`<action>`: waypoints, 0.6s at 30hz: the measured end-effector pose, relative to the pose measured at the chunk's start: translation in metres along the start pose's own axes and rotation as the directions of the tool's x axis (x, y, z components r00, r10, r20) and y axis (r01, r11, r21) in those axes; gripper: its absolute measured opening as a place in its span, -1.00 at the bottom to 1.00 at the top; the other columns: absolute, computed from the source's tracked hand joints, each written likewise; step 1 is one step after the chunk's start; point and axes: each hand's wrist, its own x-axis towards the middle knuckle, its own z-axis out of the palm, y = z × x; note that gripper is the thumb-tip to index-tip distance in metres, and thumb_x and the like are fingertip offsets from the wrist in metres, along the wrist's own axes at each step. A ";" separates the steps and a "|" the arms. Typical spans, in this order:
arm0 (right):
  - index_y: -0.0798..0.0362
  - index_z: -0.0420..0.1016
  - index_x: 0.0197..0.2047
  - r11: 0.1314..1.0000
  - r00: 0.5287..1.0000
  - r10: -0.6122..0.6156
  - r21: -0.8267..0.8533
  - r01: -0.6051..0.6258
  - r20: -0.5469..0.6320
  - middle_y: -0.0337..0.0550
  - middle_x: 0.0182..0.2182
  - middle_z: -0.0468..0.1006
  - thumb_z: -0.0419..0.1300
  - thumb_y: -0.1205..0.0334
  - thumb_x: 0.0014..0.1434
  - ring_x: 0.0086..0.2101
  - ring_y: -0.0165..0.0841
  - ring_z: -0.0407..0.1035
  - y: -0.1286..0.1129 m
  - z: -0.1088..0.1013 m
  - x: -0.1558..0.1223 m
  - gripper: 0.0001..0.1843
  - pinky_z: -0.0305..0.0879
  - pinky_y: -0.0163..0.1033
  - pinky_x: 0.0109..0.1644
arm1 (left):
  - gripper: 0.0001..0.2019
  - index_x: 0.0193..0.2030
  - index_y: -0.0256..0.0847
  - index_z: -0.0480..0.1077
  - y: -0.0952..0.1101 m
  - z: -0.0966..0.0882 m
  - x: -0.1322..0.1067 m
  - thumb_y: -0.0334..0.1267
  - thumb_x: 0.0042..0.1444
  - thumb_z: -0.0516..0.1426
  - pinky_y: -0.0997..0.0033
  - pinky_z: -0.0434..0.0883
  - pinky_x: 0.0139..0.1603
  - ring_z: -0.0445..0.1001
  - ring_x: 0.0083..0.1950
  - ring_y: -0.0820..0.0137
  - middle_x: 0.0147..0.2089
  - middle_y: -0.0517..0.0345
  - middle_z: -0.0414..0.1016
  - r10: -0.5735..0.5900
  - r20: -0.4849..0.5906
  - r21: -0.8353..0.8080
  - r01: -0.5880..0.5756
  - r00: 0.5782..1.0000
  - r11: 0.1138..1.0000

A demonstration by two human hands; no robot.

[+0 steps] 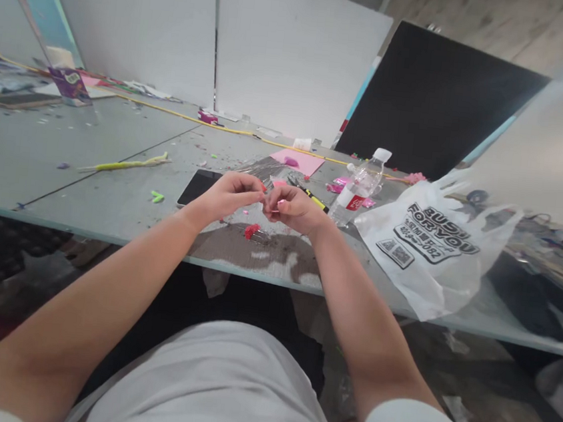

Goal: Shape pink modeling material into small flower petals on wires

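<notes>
My left hand (236,193) and my right hand (296,209) meet fingertip to fingertip above the near edge of the table. Both are closed in a pinch. Small bits of red and pink show at the fingertips, too small to name. Just below on the table lies a red fuzzy clump (252,232) with thin, wire-like strands beside it. A dark-screened phone (197,187) rests behind my left hand. Close to my right hand, a black and yellow tool (317,201) lies partly hidden.
A plastic bottle (359,191) and a white carrier bag (426,246) stand on the right. Pink paper (306,164) holds a purple lump (291,162). Leftward lie yellow fuzzy stems (130,165) and a green piece (157,196). A yellow cable (185,116) crosses the table (97,195) near white panels (298,51).
</notes>
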 end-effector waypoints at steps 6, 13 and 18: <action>-0.02 0.67 -0.29 0.989 0.983 -0.147 -0.023 0.145 -0.108 -0.30 -0.44 0.62 0.68 -0.10 -0.15 -0.45 -0.46 0.43 -0.002 0.004 0.002 -0.52 0.30 -0.32 -0.40 | -0.71 -0.42 -0.23 0.51 -0.005 -0.004 -0.002 -0.09 0.17 0.38 0.42 0.19 -0.38 0.30 -0.41 0.47 -0.43 0.18 0.42 -0.018 0.080 -0.052 0.022 0.997 0.998; -0.03 0.71 -0.18 0.963 0.914 -0.260 -0.153 0.222 -0.312 -0.24 -0.36 0.68 0.57 -0.12 0.07 -0.41 -0.42 0.51 -0.009 0.009 -0.003 -0.60 0.38 -0.29 -0.38 | -0.70 -0.42 -0.21 0.45 -0.007 -0.004 0.001 -0.09 0.25 0.31 0.42 0.05 -0.46 0.15 -0.47 0.51 -0.49 0.25 0.25 -0.101 0.045 0.085 0.097 0.994 0.992; -0.03 0.59 -0.33 0.963 0.895 -0.226 -0.228 0.145 -0.384 -0.26 -0.45 0.65 0.63 -0.20 -0.10 -0.46 -0.41 0.49 -0.013 0.012 -0.003 -0.49 0.34 -0.31 -0.46 | -0.68 -0.43 -0.21 0.47 -0.001 -0.001 0.003 -0.05 0.24 0.29 0.41 -0.03 -0.52 0.04 -0.54 0.53 -0.57 0.32 0.15 -0.158 -0.023 0.170 0.159 0.987 0.972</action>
